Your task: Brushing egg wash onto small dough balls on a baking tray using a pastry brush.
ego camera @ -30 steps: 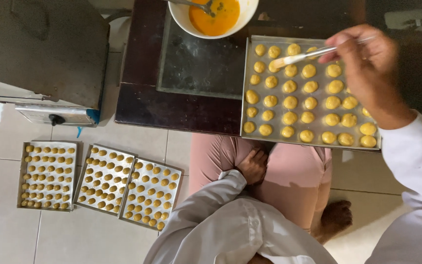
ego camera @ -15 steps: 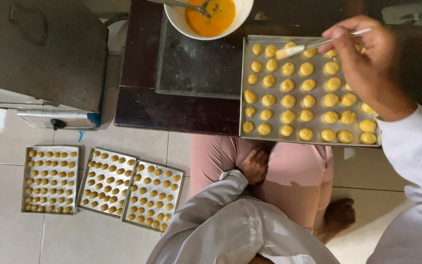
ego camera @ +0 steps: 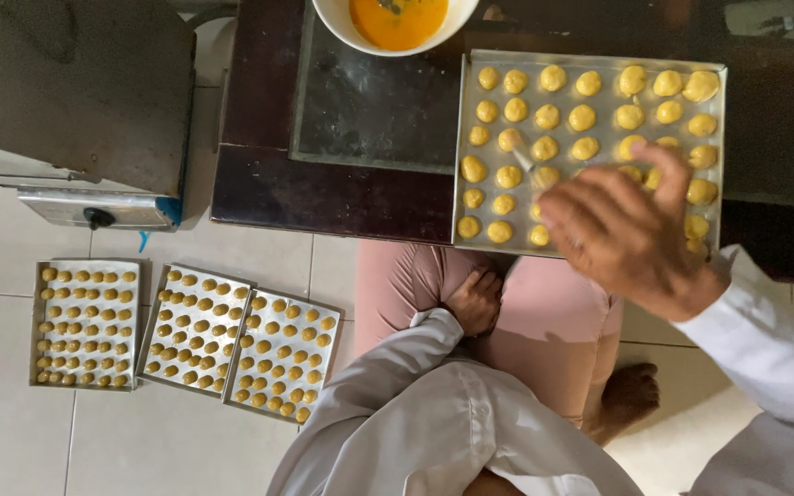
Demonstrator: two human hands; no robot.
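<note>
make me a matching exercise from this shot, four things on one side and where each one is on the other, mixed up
Things:
1. white bowl of orange liquid
2. brush
3. left hand
4. three trays of small dough balls

Places:
a. resting on the lap in pink trousers
b. side by side on the tiled floor
c. at the top edge of the dark table
d. in the right hand, tip over the tray on the table

Pairs: 1-c, 2-d, 3-a, 4-b
</note>
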